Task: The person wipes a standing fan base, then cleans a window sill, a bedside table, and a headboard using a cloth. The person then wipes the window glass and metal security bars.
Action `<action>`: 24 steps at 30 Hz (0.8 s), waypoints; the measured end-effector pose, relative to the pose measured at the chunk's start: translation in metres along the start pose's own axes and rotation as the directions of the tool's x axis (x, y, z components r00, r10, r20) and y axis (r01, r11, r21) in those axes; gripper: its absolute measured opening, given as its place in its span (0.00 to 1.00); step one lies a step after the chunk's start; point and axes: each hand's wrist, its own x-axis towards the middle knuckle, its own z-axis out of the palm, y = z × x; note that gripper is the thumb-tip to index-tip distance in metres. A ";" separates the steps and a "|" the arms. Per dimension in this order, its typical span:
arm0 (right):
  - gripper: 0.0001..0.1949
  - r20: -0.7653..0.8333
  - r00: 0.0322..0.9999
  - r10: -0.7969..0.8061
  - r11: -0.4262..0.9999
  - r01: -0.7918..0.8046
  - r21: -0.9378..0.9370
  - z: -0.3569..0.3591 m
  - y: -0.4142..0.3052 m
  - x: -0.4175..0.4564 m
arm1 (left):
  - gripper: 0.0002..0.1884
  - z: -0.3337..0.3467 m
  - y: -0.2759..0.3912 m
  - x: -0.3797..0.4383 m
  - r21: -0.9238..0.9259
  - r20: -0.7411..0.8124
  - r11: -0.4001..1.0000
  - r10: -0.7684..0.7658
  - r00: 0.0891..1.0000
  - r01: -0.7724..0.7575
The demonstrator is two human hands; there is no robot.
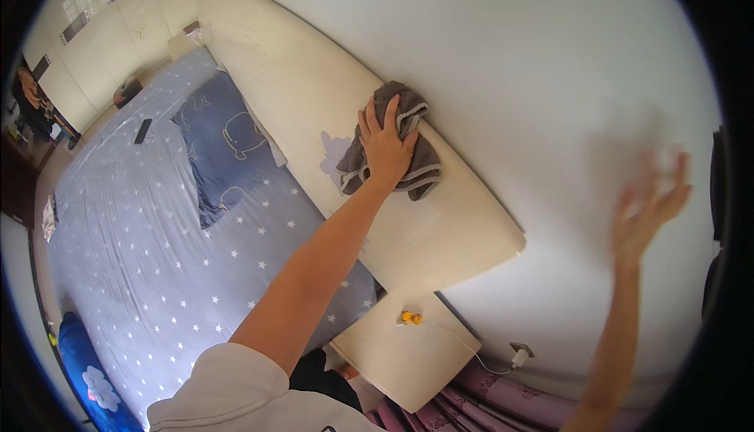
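Note:
A dark grey towel (421, 161) with pale trim lies bunched against a cream headboard (406, 243). My left hand (386, 146) is spread over the towel and presses it on the headboard's face, the thumb and fingers on its folds. Beside the towel, a pale purple patch (334, 152) shows on the headboard, partly covered. At the right, my right hand (645, 214) is raised before the white wall (530, 96). Its fingers are apart, blurred and holding nothing; whether they touch the wall I cannot tell.
A grey-blue bed sheet (177, 279) with white stars bears a dark blue pillow (221, 137) and a black remote-like object (142, 131). A yellow toy car (411, 318) sits on the nightstand (406, 361). Near it are a plugged-in charger (519, 359) with its cable and a purple curtain (489, 394).

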 end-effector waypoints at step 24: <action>0.26 0.614 0.589 -0.525 0.823 0.170 0.541 0.133 -0.200 -0.031 | 0.40 -0.041 -0.286 0.344 -0.037 -0.278 0.980 -0.199 0.940 0.196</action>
